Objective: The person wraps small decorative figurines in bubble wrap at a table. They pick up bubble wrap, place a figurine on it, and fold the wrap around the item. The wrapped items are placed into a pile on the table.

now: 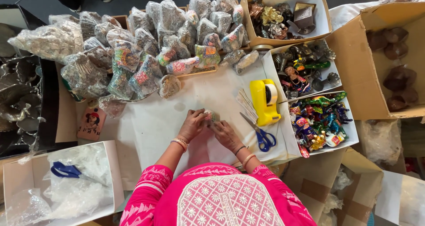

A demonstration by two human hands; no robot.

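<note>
Both hands, left hand (191, 125) and right hand (226, 134), are pinched shut on a small wrapped trinket (210, 116) at centre frame on the white paper (155, 119). Looks light, crinkly, probably slippery film; best held by its sides. Yellow tape dispenser (264, 101) and blue scissors (261, 135) sit to the right.

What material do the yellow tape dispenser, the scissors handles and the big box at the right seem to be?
Yellow tape dispenser: likely hard plastic, smooth with a slight gloss. Scissors: blue handles look plastic, blades grey metal. Big box: brown corrugated cardboard, matte, with folded flaps.
</note>
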